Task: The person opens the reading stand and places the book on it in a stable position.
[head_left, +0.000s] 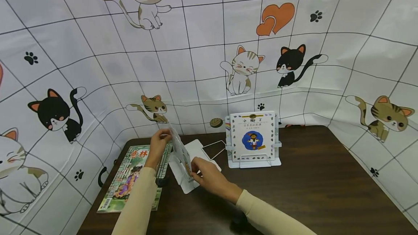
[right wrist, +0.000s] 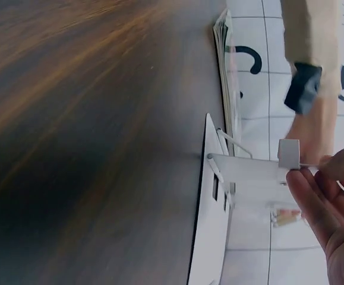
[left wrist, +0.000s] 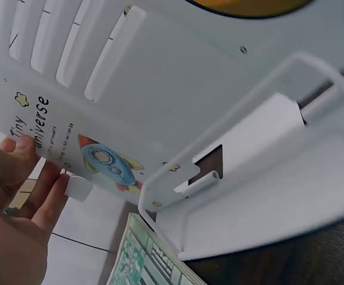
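Observation:
A white metal book stand (head_left: 179, 151) has its printed back panel raised over a flat base (head_left: 177, 172). At the panel's far edge, my left hand (head_left: 159, 147) pinches it. In the left wrist view the thumb of this hand (left wrist: 14, 202) lies by the "Tiny Universe" print, near a blue rocket picture (left wrist: 107, 164). My right hand (head_left: 210, 175) pinches the near edge of the panel. Seen from the right wrist, its fingers (right wrist: 308, 202) are at the edge beside a small white side tab (right wrist: 289, 154). A wire page holder (left wrist: 243, 101) crosses in front of the panel.
Left of the stand lies a magazine (head_left: 127, 180) with a colourful cover, next to the wall covering. To the right, a second white stand (head_left: 254, 164) holds a children's book (head_left: 253, 137) upright. Cat-printed sheeting (head_left: 196, 64) surrounds the dark wooden table (head_left: 310, 184).

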{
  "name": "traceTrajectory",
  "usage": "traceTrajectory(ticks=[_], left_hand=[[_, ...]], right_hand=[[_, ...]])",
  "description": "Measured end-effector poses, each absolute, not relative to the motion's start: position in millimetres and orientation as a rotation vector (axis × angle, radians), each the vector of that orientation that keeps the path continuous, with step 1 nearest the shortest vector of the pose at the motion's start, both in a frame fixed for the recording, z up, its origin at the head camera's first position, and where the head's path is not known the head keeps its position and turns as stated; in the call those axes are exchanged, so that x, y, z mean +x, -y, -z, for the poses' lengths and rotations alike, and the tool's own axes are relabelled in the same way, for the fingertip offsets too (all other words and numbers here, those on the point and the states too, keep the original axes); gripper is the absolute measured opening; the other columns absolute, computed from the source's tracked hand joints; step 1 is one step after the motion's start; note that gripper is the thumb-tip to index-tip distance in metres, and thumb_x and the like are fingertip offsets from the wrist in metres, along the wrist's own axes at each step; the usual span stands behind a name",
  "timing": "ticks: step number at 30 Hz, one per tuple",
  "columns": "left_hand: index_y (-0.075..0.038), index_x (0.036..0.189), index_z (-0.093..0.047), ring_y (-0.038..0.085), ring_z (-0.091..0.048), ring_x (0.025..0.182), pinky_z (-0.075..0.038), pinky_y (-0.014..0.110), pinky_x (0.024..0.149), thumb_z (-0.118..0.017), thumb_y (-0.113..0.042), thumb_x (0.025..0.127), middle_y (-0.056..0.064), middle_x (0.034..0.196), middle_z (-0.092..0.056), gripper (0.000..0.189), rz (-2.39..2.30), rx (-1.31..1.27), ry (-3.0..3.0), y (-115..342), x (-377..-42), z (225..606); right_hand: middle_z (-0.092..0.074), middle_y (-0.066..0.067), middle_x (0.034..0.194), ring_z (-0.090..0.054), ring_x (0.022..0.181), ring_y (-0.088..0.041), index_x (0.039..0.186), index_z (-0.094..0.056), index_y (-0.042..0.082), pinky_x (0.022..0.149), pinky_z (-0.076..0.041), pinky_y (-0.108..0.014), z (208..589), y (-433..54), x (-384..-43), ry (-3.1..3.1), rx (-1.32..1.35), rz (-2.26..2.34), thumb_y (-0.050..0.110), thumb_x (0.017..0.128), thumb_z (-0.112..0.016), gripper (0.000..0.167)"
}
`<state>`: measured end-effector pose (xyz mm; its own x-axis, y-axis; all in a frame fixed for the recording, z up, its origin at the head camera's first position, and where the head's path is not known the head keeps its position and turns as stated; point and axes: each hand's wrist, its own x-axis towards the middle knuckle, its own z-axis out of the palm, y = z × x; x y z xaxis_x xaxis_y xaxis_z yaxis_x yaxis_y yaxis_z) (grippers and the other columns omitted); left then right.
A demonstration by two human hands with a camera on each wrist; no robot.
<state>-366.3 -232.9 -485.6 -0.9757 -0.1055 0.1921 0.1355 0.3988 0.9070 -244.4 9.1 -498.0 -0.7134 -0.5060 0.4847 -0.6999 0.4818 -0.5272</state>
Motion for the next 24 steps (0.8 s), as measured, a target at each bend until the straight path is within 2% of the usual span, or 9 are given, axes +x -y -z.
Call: traceTrajectory(ticks=[7, 15, 18, 24], left_hand=[[0.003, 0.139, -0.061, 0.041, -0.06, 0.131, -0.049, 0.046, 0.101, -0.055, -0.003, 0.11, 0.025, 0.143, -0.061, 0.03, 1.632, -0.116, 2.491, 226.2, -379.9, 481.8], [0.004, 0.139, -0.063, 0.039, -0.062, 0.131, -0.047, 0.026, 0.091, -0.05, -0.001, 0.11, 0.024, 0.145, -0.063, 0.032, 1.621, -0.134, 2.52, 223.1, -391.9, 483.7], [0.004, 0.14, -0.062, 0.04, -0.061, 0.133, -0.047, 0.03, 0.095, -0.05, -0.002, 0.111, 0.024, 0.146, -0.063, 0.032, 1.619, -0.134, 2.523, 222.7, -393.3, 483.8], [0.002, 0.148, -0.054, 0.043, -0.054, 0.141, -0.047, 0.05, 0.111, -0.051, -0.005, 0.112, 0.027, 0.15, -0.056, 0.038, 1.642, -0.156, 2.509, 221.9, -385.9, 480.1]], right_hand=[[-0.067, 0.0, 0.1, -0.067, 0.093, -0.006, 0.1, -0.056, 0.013, 0.076, -0.052, -0.013, 496.9, 12.8, -244.7, 2.468, 1.121, -0.99, 0.008, 0.1, -0.075, 0.02], [-0.062, 0.001, 0.096, -0.051, 0.081, -0.002, 0.102, -0.054, 0.013, 0.069, -0.04, -0.012, 496.8, 30.5, -246.7, 2.482, 1.143, -0.993, 0.011, 0.102, -0.073, 0.019], [-0.063, 0.001, 0.097, -0.053, 0.081, -0.001, 0.102, -0.055, 0.013, 0.068, -0.041, -0.011, 495.0, 32.0, -246.6, 2.49, 1.128, -1.005, 0.011, 0.102, -0.073, 0.018], [-0.065, 0.001, 0.099, -0.057, 0.085, -0.002, 0.103, -0.056, 0.013, 0.071, -0.043, -0.011, 493.8, 30.3, -247.0, 2.514, 1.1, -1.03, 0.012, 0.103, -0.072, 0.016]])
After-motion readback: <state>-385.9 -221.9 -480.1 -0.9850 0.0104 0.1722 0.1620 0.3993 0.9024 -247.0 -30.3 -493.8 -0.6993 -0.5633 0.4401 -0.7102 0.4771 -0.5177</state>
